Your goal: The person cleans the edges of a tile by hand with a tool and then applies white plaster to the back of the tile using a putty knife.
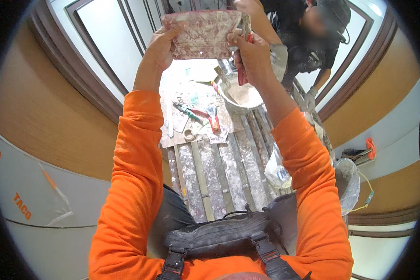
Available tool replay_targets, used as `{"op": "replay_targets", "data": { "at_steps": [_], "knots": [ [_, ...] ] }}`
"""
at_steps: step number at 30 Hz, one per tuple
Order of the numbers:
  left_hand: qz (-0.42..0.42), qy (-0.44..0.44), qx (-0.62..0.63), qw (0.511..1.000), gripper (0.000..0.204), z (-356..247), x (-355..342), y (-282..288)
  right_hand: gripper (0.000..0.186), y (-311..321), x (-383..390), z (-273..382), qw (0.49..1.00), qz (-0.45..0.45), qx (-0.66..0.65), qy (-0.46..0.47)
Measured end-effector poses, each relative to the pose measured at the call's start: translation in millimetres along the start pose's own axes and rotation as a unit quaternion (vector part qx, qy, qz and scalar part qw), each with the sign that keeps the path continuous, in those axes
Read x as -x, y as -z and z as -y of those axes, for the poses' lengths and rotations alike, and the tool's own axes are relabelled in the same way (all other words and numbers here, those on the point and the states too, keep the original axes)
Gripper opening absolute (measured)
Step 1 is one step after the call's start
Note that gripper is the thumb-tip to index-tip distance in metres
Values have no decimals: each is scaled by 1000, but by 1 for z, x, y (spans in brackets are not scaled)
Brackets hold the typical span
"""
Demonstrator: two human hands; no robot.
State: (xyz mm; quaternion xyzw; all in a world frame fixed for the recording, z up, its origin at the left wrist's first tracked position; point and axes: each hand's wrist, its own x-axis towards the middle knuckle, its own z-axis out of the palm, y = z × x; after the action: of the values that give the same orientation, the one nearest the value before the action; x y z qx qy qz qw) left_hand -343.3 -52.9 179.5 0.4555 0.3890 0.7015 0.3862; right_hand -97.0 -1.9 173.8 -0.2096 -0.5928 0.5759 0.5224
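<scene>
Slatted platform (233, 172) lies below left hand (161, 49), which grips a smeared sheet (204, 37); right hand (255, 54) holds it, plus a red-handled scraper (242, 76) that might slip if grip loosens.

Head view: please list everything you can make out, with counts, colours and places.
Smeared sheet: 1, dark red and whitish, between the hands
Held tool: 1, red-handled, in the right hand
Bucket: 1, whitish, beyond the platform's near slats
Pliers-like tool: 1, green-handled, left of the bucket
Red-handled tool: at least 1, beside the pliers-like tool
Ring-shaped roll: 1, tan, below these tools
Platform: 1, slatted, grey-white, centre
Plastic bag: 1, white, near the right sleeve
Co-worker: 1, dark clothing, upper right
Small scraps: uncountable
Worn black bag: 1, lower centre
Sleeves: 2, orange, left and right
Left hand: 1, bare, sheet's left edge
Right hand: 1, bare, sheet's right edge
</scene>
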Motion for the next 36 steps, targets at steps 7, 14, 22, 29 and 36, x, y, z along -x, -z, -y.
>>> {"op": "replay_targets", "data": {
  "at_steps": [7,14,22,29,36],
  "knots": [
    [35,-61,12,997,36,-26,16,-20,17,5,3,20,998,-28,-56,10],
    [6,-114,-14,993,38,-58,14,-46,14,4,-2,47,992,-40,-116,20],
    [4,-158,184,970,42,-101,41,-67,12,-65,39,101,959,-88,-31,266],
    [77,-183,204,959,32,-108,53,-39,19,-106,92,123,951,-21,-32,306],
    [110,-234,123,958,38,-128,82,-63,28,-105,107,136,940,-16,11,340]
  ]
}}
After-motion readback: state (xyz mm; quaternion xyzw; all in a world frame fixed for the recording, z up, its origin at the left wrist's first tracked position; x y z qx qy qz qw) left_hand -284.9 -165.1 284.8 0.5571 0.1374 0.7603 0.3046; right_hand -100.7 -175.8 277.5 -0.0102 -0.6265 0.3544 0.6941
